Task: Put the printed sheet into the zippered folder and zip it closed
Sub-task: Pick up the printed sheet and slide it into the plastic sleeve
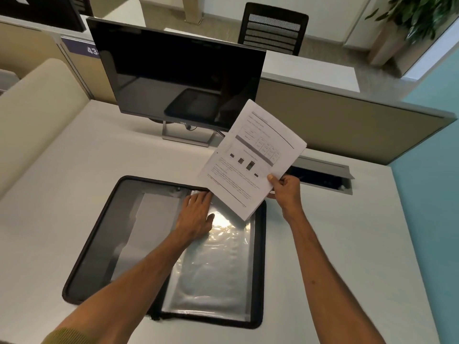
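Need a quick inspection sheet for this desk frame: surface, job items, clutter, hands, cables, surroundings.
Surface: white desk, flat, mostly bare.
Job's things: zippered folder lies open flat on the desk, clear sleeves showing; printed sheet held in the air above the folder's far right corner, not yet inside.
Clutter: nothing seen.
Grippers: left hand flat on a clear sleeve, gripping nothing; right hand pinches the sheet's edge.
Cables: dark cable under the monitor; open cable hatch at the desk's back edge.
Surroundings: dark monitor, tan divider panel, black chair, plant.
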Demonstrator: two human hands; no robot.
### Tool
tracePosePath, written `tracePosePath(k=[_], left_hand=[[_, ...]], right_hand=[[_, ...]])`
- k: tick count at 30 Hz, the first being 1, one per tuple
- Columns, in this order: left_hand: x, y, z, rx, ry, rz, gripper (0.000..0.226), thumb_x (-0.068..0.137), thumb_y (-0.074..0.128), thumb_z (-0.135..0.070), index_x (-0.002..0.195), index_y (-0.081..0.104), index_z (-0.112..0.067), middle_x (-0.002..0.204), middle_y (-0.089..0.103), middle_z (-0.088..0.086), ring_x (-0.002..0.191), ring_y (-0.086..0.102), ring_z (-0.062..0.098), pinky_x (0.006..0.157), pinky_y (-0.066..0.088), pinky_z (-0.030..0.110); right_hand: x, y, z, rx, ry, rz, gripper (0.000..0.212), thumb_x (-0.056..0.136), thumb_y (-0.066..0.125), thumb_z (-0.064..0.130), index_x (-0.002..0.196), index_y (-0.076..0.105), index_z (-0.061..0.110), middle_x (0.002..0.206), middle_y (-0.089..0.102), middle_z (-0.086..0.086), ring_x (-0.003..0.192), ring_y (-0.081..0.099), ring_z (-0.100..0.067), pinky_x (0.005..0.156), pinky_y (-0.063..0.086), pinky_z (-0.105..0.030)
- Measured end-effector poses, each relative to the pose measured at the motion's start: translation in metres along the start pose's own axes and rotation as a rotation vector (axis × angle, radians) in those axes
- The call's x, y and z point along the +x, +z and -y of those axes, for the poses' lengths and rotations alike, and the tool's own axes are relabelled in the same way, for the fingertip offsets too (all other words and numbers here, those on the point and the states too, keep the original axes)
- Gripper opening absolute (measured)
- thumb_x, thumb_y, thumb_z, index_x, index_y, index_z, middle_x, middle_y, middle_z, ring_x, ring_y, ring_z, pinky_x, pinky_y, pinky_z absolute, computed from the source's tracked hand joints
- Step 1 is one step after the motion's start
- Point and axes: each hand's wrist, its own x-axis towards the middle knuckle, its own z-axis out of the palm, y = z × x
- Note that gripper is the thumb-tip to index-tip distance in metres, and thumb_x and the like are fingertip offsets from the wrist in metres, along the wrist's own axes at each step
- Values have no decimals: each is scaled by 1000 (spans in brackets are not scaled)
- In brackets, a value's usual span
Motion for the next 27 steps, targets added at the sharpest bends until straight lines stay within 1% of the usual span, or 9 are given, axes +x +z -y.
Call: tracePosePath(k=[2,4,8,11,13,15,17,23,27], left_hand=[[6,-7,2,-10,-14,25,78,83,66,-39,155,41,-28,140,54,-1,127,53,27,111,41,47],[13,-12,4,-8,3,64,73,80,65,-41,150,45,-34,137,51,-2,124,52,26,110,40,47],[27,-18,3,-112,26,47,51,85,70,-36,132,52,-28,133,53,-1,122,54,24,110,38,46],[34,-22,-3,-135,51,-4,37,92,69,-27,124,51,-25,124,58,-2,113,61,25,100,43,44],[36,-23,-6,-116,43,7,38,95,67,-25,129,51,-24,127,61,0,115,62,27,99,44,45],[39,-22,-6,-72,46,46,50,96,67,-28,143,51,-26,141,59,2,128,57,28,107,43,48],[40,-20,-5,-13,75,96,52,98,65,-31,148,51,-28,146,56,2,132,55,28,111,41,48],[33,-13,-6,67,128,38,31,96,69,-30,126,60,-28,124,59,-1,114,59,25,104,44,43],[29,-15,-5,40,123,-5,33,91,74,-25,118,53,-26,115,62,-3,108,60,25,101,45,41]], right_hand=[[1,0,2,29,-11,-42,8,102,70,20,110,68,19,110,78,-1,101,77,-19,77,67,-43],[3,-2,7,51,-30,-91,7,101,70,21,108,69,20,111,79,-3,100,77,-18,77,67,-42],[8,-4,20,87,-93,-145,10,102,70,23,110,70,19,112,79,-2,99,78,-17,77,67,-40],[10,-2,28,108,-130,-149,11,102,69,23,113,71,20,113,79,-2,100,78,-18,76,66,-35],[12,3,30,116,-136,-144,12,102,69,23,113,72,17,111,79,-3,101,78,-20,77,67,-38],[12,7,29,122,-139,-137,9,102,70,23,110,73,20,111,79,-3,101,78,-19,79,67,-42],[10,10,28,122,-141,-130,5,102,70,22,106,72,25,112,79,-3,101,78,-18,80,67,-43],[6,13,25,105,-145,-133,14,102,70,21,96,70,34,110,79,-1,98,78,-15,80,67,-45],[7,13,25,102,-151,-139,13,102,70,22,97,70,34,108,79,1,97,78,-14,80,67,-44]])
